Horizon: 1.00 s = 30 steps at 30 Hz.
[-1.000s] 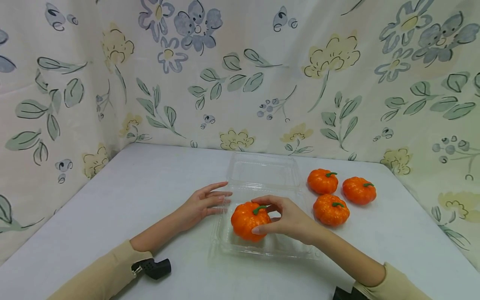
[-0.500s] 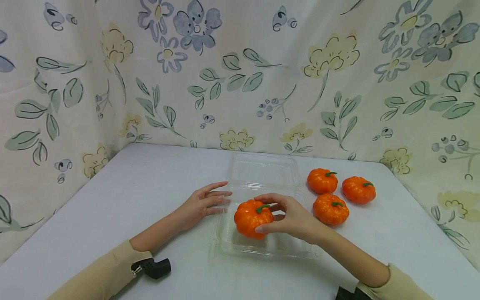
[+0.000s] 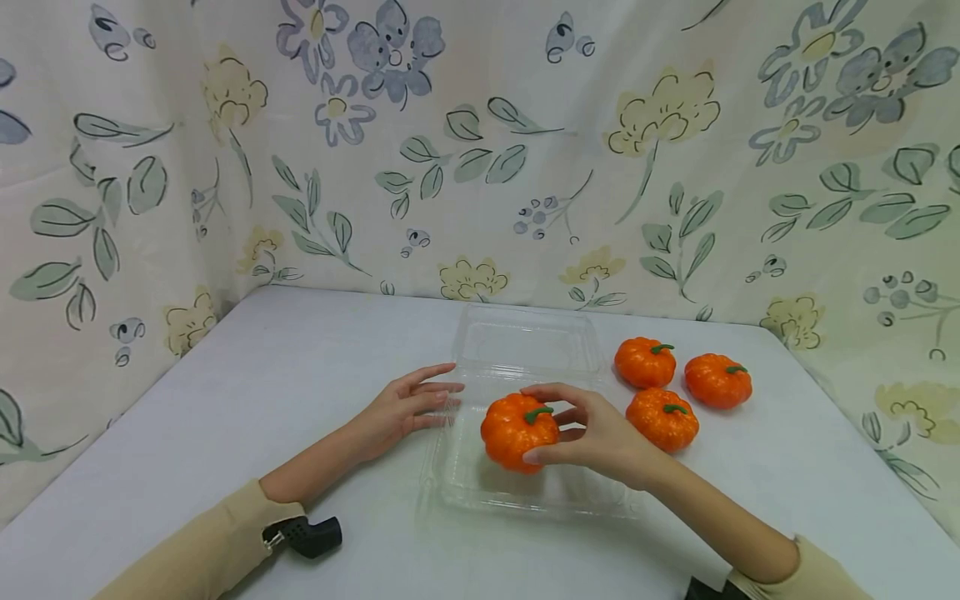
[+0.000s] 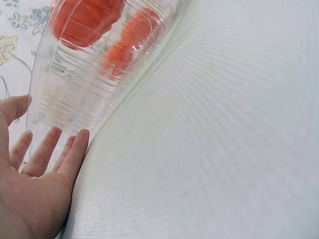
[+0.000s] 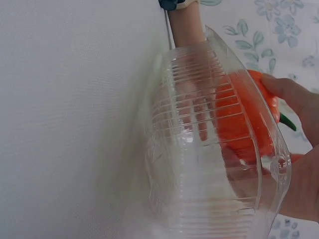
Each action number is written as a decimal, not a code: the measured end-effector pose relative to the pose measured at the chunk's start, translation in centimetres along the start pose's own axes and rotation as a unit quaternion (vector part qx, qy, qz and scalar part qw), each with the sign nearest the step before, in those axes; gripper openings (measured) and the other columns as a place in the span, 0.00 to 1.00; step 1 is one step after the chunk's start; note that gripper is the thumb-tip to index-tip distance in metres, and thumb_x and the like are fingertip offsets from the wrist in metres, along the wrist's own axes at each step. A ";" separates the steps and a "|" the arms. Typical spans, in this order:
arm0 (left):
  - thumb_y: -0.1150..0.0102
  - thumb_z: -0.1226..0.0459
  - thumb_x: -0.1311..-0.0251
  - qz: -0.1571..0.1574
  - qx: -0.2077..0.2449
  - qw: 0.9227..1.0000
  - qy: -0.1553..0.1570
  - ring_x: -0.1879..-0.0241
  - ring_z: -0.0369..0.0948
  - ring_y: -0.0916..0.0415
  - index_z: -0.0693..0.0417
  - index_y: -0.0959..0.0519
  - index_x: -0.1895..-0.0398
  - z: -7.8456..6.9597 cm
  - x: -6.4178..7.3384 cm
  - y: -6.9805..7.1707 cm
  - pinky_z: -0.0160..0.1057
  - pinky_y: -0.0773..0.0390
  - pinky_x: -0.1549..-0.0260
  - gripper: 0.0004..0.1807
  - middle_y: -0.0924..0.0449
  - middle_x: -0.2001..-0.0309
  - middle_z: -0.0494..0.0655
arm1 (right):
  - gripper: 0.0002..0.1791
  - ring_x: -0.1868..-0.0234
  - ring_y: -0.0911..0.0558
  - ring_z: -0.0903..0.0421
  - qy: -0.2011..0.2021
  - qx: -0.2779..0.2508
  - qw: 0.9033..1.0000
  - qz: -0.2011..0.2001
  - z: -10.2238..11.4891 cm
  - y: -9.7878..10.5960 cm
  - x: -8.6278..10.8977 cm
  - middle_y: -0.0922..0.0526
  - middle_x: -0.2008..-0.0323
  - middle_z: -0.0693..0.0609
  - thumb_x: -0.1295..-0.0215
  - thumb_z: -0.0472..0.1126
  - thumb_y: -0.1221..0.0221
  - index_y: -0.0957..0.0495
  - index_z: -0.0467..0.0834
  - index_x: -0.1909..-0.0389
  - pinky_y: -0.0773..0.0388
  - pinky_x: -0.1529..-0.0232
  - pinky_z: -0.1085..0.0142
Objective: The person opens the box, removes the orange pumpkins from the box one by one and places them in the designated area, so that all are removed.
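Observation:
My right hand (image 3: 592, 433) grips a small orange pumpkin (image 3: 514, 433) with a green stem, thumb on the near side and fingers on the far side. In the head view the pumpkin is over the base of a clear plastic clamshell box (image 3: 465, 492), whose lid (image 3: 525, 342) lies folded back. The right wrist view shows the pumpkin (image 5: 244, 114) partly through the box's ridged wall. My left hand (image 3: 408, 412) has its fingers extended at the box's left wall. In the left wrist view those fingers (image 4: 47, 149) are at the clear side.
To the right of the box sit three more orange pumpkins: a back one (image 3: 643, 362), a front one (image 3: 663, 419) and a right one (image 3: 717, 381). They stand on a white table (image 3: 330, 350). A floral curtain (image 3: 450, 167) hangs behind the table.
My right hand has moved the pumpkin a little to the right and upward over the box. The left hand, the box and the other pumpkins have stayed in place.

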<state>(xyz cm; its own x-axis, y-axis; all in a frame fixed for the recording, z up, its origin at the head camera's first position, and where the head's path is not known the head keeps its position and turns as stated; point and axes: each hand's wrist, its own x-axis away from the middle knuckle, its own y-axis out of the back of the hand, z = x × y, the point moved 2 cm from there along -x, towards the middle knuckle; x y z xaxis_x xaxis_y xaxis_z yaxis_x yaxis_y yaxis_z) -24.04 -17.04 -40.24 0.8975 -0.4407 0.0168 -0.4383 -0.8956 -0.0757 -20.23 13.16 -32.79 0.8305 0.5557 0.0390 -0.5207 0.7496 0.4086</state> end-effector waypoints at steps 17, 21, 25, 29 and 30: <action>0.48 0.66 0.20 0.001 0.005 1.000 0.001 0.29 0.54 0.26 0.61 0.46 0.16 0.0 0.1 0.0 0.45 0.18 0.37 0.34 0.35 0.23 0.67 | 0.39 0.45 0.19 0.46 0.009 0.008 1.000 -0.023 -0.2 0.9 1.0 0.24 0.31 0.40 0.38 0.43 0.24 0.27 0.44 0.27 0.15 0.45 0.67; 0.48 0.65 0.20 0.002 0.004 1.000 0.001 0.30 0.52 0.25 0.61 0.46 0.16 0.0 0.1 0.0 0.44 0.18 0.38 0.34 0.35 0.23 0.67 | 0.40 0.46 0.18 0.46 0.009 0.007 1.000 -0.026 -0.2 1.1 1.2 0.25 0.31 0.39 0.38 0.42 0.24 0.28 0.44 0.26 0.15 0.45 0.67; 0.48 0.66 0.20 0.001 0.006 1.000 0.000 0.29 0.54 0.27 0.61 0.46 0.16 0.0 0.1 0.0 0.44 0.18 0.37 0.34 0.35 0.23 0.67 | 0.40 0.47 0.18 0.47 0.010 0.008 1.000 -0.029 -0.2 1.2 1.3 0.26 0.31 0.39 0.38 0.43 0.24 0.28 0.45 0.26 0.15 0.45 0.67; 0.48 0.65 0.20 -0.001 0.007 1.000 0.002 0.27 0.57 0.29 0.61 0.46 0.16 0.0 0.1 0.0 0.44 0.19 0.37 0.34 0.35 0.23 0.66 | 0.40 0.46 0.18 0.47 0.006 0.013 0.999 -0.035 -0.2 1.3 1.5 0.26 0.31 0.40 0.39 0.44 0.24 0.27 0.47 0.26 0.15 0.47 0.68; 0.48 0.65 0.20 -0.001 0.007 1.000 0.002 0.27 0.57 0.29 0.61 0.46 0.16 0.0 0.1 0.0 0.44 0.19 0.37 0.34 0.35 0.23 0.66 | 0.40 0.46 0.18 0.47 0.004 0.015 0.999 -0.037 -0.2 1.4 1.6 0.26 0.31 0.40 0.39 0.44 0.23 0.27 0.48 0.26 0.14 0.47 0.68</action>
<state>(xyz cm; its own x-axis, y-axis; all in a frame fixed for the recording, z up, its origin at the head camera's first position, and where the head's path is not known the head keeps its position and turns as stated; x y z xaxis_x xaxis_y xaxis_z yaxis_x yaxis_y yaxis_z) -23.97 -17.02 -40.25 0.8980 -0.4396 0.0213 -0.4362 -0.8954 -0.0894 -19.69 15.16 -32.39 0.8644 0.5028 0.0004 -0.4525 0.7776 0.4366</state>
